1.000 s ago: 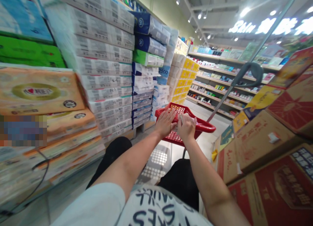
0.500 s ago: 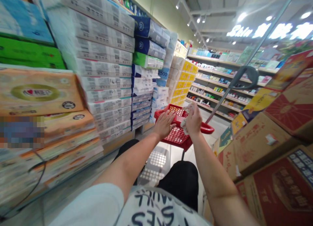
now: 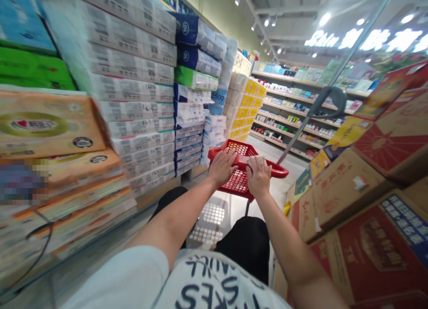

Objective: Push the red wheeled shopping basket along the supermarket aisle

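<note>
A red shopping cart (image 3: 234,179) stands in front of my knees, with its thick red handle (image 3: 279,170) toward me. My left hand (image 3: 222,167) lies over the left part of the handle, fingers stretched and thumb apart. On the handle's right part is my right hand (image 3: 259,175), its fingers bent over a crumpled pale cloth (image 3: 257,158). Only a bit of the cloth shows at the fingers; the rest is hidden under the hand. Both hands touch the handle, a short gap apart.
Stacked tissue packs (image 3: 140,92) line the left side, with orange packs (image 3: 50,121) nearest. Cardboard cartons (image 3: 347,188) are piled close on the right. A slanting metal pole with a grey loop (image 3: 329,101) rises behind the cart. Stocked shelves (image 3: 297,95) stand at the back.
My right hand has come down onto the handle with the cloth, which hung in plain sight before and is now mostly covered. My left hand stays on the handle. The view has shifted slightly.
</note>
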A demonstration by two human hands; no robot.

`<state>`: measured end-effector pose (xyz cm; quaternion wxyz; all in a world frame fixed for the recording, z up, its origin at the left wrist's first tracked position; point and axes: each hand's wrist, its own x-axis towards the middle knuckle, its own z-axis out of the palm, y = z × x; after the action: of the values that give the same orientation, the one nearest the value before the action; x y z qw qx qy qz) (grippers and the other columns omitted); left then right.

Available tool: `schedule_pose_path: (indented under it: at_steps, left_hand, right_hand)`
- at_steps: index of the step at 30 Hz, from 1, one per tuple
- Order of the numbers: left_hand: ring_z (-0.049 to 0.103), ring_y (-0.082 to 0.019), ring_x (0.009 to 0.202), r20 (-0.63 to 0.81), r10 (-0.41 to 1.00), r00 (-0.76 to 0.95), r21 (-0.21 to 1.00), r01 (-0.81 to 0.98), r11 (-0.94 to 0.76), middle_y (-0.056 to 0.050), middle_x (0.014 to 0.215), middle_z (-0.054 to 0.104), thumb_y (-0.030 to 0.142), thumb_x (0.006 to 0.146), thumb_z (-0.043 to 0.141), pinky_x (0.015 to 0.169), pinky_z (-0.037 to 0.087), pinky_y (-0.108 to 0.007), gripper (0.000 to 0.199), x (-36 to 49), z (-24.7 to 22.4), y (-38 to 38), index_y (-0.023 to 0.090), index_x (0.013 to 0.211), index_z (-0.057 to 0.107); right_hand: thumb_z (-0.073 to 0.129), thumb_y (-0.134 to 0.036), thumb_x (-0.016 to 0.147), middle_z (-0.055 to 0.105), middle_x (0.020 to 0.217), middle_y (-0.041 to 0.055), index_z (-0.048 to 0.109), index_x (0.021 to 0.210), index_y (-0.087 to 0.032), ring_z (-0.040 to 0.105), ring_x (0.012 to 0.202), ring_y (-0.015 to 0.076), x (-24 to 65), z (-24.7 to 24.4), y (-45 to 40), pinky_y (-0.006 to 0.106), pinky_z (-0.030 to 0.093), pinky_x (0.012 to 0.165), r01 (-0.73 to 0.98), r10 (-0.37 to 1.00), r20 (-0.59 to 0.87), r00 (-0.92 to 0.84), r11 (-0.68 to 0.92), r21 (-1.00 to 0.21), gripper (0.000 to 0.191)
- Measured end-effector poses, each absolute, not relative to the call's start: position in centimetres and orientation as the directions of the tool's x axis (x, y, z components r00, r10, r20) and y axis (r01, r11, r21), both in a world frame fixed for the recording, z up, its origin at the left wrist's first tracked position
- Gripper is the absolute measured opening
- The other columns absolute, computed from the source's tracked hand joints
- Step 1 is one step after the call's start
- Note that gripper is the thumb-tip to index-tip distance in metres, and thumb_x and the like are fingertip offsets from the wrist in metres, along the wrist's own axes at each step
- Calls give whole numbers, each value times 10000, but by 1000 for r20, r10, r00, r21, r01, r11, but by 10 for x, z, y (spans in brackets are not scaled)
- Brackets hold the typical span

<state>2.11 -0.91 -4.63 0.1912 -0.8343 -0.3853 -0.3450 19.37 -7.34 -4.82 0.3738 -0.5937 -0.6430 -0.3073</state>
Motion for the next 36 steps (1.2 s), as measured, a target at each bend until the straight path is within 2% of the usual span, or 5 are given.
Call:
schedule_pose_path:
  at_steps: [9,18,23,28,36]
  left_hand:
    - [227,-232,1441,708,515,483,-85,783,-617,-49,1535,338,466,986,304,1184,187,-409,530,18,-44,-16,169,1406,431]
    - [280,-226,1420,728,502,467,-74,781,-620,-22,1506,393,462,986,327,1165,245,-413,478,7,-45,-16,209,1362,477]
    - [320,-234,1400,759,475,445,-50,768,-639,-22,1484,428,454,985,343,1145,276,-429,454,6,-47,-15,213,1339,494]
    - [357,-234,1379,787,449,423,-42,763,-645,-32,1463,457,439,985,358,1135,286,-418,443,9,-50,-13,202,1328,507]
    - [374,-240,1364,795,447,410,-22,756,-654,-35,1452,471,431,984,362,1129,283,-422,432,17,-50,-12,199,1308,530]
  right_hand:
    - [450,-342,927,692,955,99,705,907,-171,597,903,234,189,-7,-60,370,439,859,951,662,743,98,157,-265,307]
    - [471,-262,939,649,1168,118,639,1180,-163,521,1163,261,164,-53,-67,453,344,1031,977,345,938,2,198,-75,310]
    - [482,-298,933,691,1034,101,725,942,-171,595,996,219,166,-26,-60,373,449,935,962,498,867,-1,237,-136,274]
    - [469,-297,949,581,1298,123,661,1164,-168,495,1208,264,159,-36,-61,444,357,1041,989,430,902,14,126,-75,316]
    - [457,-423,952,712,940,85,700,1064,-220,585,965,255,186,-12,-66,430,404,912,971,619,772,146,59,-232,335]
